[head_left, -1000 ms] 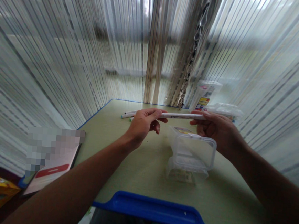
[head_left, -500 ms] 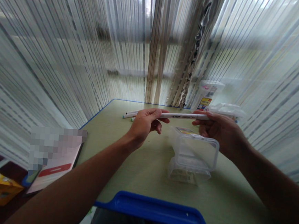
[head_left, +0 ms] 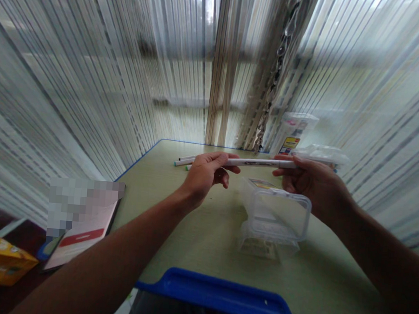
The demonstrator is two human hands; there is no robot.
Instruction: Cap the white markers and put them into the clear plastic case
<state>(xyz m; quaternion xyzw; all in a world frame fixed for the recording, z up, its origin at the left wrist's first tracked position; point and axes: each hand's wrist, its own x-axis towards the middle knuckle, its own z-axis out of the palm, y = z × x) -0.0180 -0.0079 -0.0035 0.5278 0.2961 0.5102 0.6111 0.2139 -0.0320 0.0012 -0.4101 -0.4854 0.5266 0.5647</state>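
Head — left hand (head_left: 206, 171) and right hand (head_left: 309, 180) hold a pen (head_left: 260, 163).

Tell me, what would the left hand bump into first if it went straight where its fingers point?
Probably the bare right hand, which grips the other end of the long, thin white pen that the left hand holds. Depth is hard to judge here.

The pen (head_left: 260, 163) runs from the left grip (head_left: 205, 173) to the right grip (head_left: 309, 182) above the bench (head_left: 191, 242); nearer sits a container (head_left: 282, 194). Other pens (head_left: 183, 162) lie behind the left grip, a case (head_left: 294, 133) behind the right, a curtain (head_left: 187, 68) beyond.
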